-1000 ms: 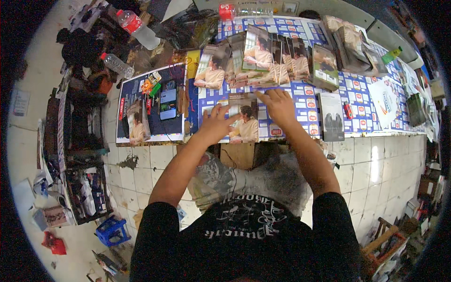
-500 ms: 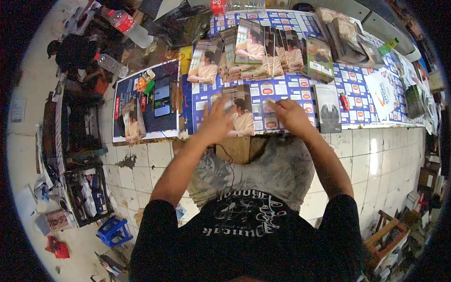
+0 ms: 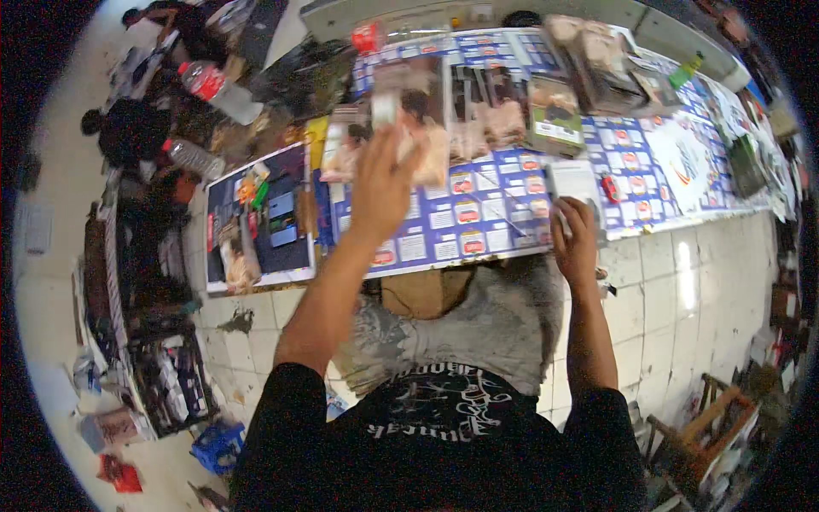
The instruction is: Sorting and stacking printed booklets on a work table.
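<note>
My left hand [image 3: 382, 183] reaches over the table, blurred by motion. Its fingers lie on a printed box [image 3: 433, 141] that shows a person in a cream top, and a small white patch [image 3: 384, 109] shows at the fingertips. This box overlaps a group of similar boxes [image 3: 490, 111] at the back. Farther right, my right hand [image 3: 577, 239] has its bent fingers at the near end of a pale grey box [image 3: 574, 181], covering part of it.
A green-toned box [image 3: 554, 118] stands beside the group. More stacked boxes [image 3: 589, 60] are at the back right. To the left, a dark mat [image 3: 294, 183] bears a phone [image 3: 281, 218] and another box [image 3: 241, 260]. Plastic bottles [image 3: 217, 90] lie beyond it.
My left hand has moved from the near edge to the back group, and the printed box has gone with it. My right hand has shifted right to the pale grey box. The view has turned slightly.
</note>
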Available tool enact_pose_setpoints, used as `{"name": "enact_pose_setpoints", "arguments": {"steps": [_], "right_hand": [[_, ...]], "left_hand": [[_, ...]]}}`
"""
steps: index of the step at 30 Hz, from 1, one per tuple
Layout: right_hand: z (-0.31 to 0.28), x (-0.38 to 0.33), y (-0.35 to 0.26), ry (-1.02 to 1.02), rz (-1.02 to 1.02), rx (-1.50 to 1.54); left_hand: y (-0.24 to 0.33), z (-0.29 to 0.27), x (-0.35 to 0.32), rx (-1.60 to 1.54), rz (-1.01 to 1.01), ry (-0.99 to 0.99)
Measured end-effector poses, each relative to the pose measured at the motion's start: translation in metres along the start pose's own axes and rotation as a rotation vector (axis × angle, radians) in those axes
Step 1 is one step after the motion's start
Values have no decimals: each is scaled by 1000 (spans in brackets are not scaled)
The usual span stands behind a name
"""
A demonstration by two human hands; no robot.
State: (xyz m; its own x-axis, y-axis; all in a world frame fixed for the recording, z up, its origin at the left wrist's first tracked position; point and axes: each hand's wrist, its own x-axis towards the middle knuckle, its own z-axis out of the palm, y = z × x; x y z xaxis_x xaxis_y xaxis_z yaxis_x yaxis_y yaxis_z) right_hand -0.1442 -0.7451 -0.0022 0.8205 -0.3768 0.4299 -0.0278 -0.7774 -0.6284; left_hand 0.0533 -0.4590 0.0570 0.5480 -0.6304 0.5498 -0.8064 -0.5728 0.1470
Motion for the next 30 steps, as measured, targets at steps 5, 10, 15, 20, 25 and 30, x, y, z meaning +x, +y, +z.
{"name": "enact_pose_setpoints", "arguments": {"steps": [5, 10, 15, 20, 25, 30], "right_hand": [[-21, 4, 48, 107, 316, -224], [-31, -13, 73, -68, 533, -550], [-38, -18, 69, 11, 458, -568], [-49, -7, 53, 152, 534, 20], [-45, 2, 5, -16, 675, 567], [51, -20, -80, -415, 477, 485]], "left_hand": [[-41, 41, 30, 81, -16, -318], [-49, 55, 4, -16, -102, -408], [-30, 24, -44, -35, -54, -291], [-10, -3, -94, -196, -171, -184], [30, -5, -115, -852, -524, -394], [53, 9, -116, -1611, -989, -500]]}}
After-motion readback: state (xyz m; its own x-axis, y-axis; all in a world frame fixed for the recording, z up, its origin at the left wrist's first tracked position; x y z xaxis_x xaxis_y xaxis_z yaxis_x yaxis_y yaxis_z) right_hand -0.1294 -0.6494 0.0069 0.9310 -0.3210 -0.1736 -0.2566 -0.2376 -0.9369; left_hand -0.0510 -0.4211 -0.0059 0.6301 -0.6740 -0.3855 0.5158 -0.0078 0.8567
